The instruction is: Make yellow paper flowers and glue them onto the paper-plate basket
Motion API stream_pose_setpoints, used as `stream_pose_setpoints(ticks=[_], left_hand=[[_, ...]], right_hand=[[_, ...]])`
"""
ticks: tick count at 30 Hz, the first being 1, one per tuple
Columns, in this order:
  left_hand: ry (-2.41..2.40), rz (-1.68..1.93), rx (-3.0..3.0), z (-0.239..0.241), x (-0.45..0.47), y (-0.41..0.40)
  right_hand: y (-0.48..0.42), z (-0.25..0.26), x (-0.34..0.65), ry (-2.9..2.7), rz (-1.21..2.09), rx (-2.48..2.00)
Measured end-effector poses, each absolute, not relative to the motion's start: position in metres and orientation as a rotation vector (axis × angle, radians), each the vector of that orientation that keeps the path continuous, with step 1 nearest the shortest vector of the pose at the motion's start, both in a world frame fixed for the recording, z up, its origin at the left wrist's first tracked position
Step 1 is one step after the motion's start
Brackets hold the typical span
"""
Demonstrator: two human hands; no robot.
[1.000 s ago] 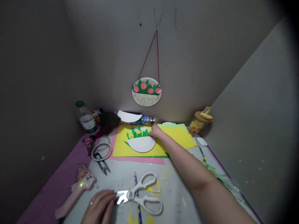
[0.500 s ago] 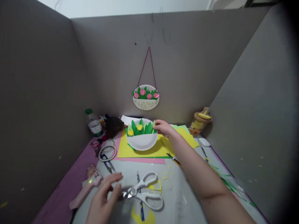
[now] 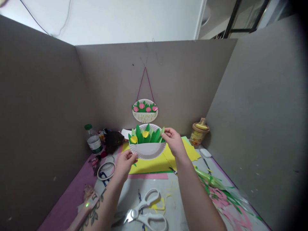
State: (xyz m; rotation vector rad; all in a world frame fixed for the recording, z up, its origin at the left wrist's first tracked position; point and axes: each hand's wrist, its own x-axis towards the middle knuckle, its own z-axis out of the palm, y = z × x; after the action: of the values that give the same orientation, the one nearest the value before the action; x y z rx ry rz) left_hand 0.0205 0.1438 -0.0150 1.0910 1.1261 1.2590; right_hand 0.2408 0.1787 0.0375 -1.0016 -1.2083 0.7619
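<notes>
A white paper plate basket [image 3: 148,150] with green paper leaves and two yellow paper flowers is held up over the yellow sheets. My right hand [image 3: 175,141] pinches its upper right edge beside a pale leaf. At its lower left rim, the fingers of my left hand [image 3: 126,163] are closed on the plate. Behind it, a similar plate decoration [image 3: 145,112] with pink flowers and the word "HAPPY" hangs on the grey wall by a dark red cord.
White-handled scissors [image 3: 144,208] lie across a pencil [image 3: 140,195] in front. Left are a pink glue gun [image 3: 84,208], tape rolls [image 3: 106,170] and a bottle [image 3: 93,141]. Yellow paper [image 3: 149,166] lies beneath the plate. Right are a lidded cup [image 3: 198,134] and pink and green scraps [image 3: 218,195].
My left hand has moved up from beside the scissors and taken hold of the plate's lower left rim. My right hand keeps its grip. The camera view has tilted upward.
</notes>
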Motion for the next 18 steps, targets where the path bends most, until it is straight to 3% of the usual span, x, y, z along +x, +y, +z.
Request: stream_pose_setpoints(ticks=[4, 6, 18], left_hand=[[1.175, 1.305, 0.989, -0.023, 0.023, 0.146], [1.189, 1.309, 0.967, -0.024, 0.024, 0.146], [1.202, 1.309, 1.088, -0.040, 0.025, 0.148]], right_hand=[[0.170, 0.043, 0.231, -1.238, 0.093, -1.171], [0.166, 0.045, 0.221, -1.387, -0.044, -1.181], [0.167, 0.028, 0.188, -1.575, 0.039, -1.201]])
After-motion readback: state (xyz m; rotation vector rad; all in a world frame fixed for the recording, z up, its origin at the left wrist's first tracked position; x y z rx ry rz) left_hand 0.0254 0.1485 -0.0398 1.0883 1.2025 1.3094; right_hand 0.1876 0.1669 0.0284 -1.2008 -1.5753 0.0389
